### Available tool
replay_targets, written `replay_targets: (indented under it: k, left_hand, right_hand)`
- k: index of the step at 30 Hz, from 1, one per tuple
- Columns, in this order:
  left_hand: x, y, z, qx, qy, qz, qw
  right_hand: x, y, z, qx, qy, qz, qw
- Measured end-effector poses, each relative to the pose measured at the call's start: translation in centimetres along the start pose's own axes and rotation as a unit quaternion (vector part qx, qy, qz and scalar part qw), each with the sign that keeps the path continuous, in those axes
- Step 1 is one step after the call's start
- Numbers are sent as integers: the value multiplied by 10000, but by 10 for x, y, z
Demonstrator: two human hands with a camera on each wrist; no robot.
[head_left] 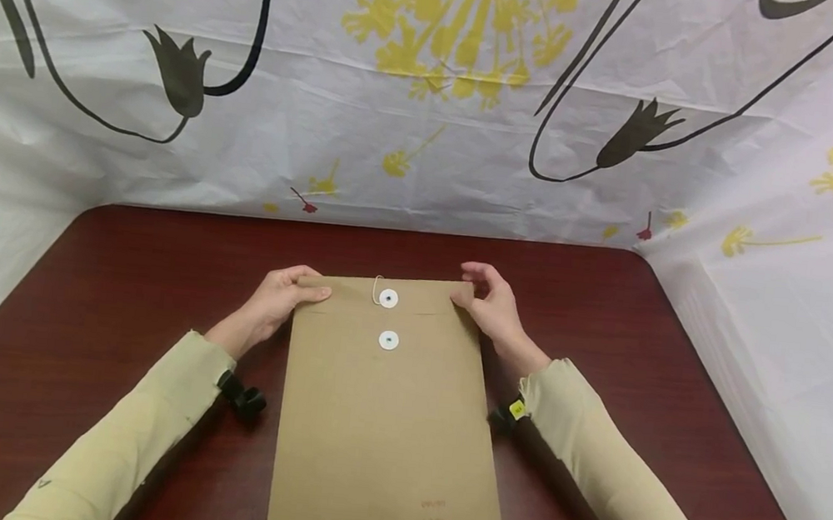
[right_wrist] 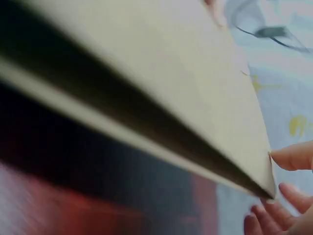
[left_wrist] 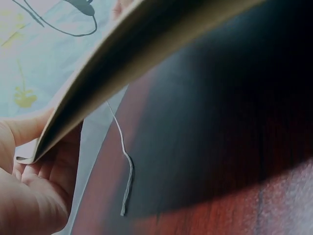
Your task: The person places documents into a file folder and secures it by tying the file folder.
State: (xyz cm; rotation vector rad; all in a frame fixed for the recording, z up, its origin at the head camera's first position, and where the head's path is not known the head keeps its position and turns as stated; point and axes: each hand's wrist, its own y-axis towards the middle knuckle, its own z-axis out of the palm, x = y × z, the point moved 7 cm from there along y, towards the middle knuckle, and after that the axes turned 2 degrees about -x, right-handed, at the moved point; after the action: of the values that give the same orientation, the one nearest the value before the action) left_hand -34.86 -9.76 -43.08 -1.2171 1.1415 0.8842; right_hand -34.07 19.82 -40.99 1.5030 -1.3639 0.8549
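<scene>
A brown kraft string-tie envelope (head_left: 378,424) lies lengthwise before me, its flap end away from me. Two white button discs, an upper disc (head_left: 388,297) and a lower disc (head_left: 389,340), sit near that end. My left hand (head_left: 273,301) grips the far left corner, thumb on top and fingers underneath. At the far right corner my right hand (head_left: 493,311) pinches with its thumb on the face and other fingers behind the edge. A white string (left_wrist: 122,139) dangles below the envelope in the left wrist view. Both wrist views show its side raised off the table.
The dark red wooden table (head_left: 183,254) has rounded far corners. Behind and beside it hangs a white sheet (head_left: 287,114) with yellow and grey flower prints. Black wrist mounts, a left mount (head_left: 243,396) and a right mount (head_left: 502,419), flank the envelope.
</scene>
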Motion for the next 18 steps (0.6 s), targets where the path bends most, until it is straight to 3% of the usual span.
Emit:
replay_targets:
  k: [2,3,6,8,10,12,18]
  left_hand:
    - [-2,-1,0,24,-32,95,9999]
    - [-3,-1,1,39,-46,133,9999]
    - [-5,-2,0,44,-32,221,9997]
    - [-6,-3,-1,27,15,257,9997]
    - [-6,-3,-2,-31,78,271,9996]
    - [-6,-3,-3,-85,122,277,9995]
    - [-5,-2,-4,-148,188,314,9992]
  right_hand:
    - [18,2,4,-44,-920,-790,9926]
    - [28,2,8,-36,-1317,-1228,9837]
    - [58,-1,27,-25,-2269,-2339,9454]
    - [73,-4,42,52,-2565,-2769,9260]
    - [84,-6,57,129,-2725,-2912,9169]
    - [90,-7,71,282,-2803,-2891,9149]
    - [95,-10,96,391,-3404,-2395,9084]
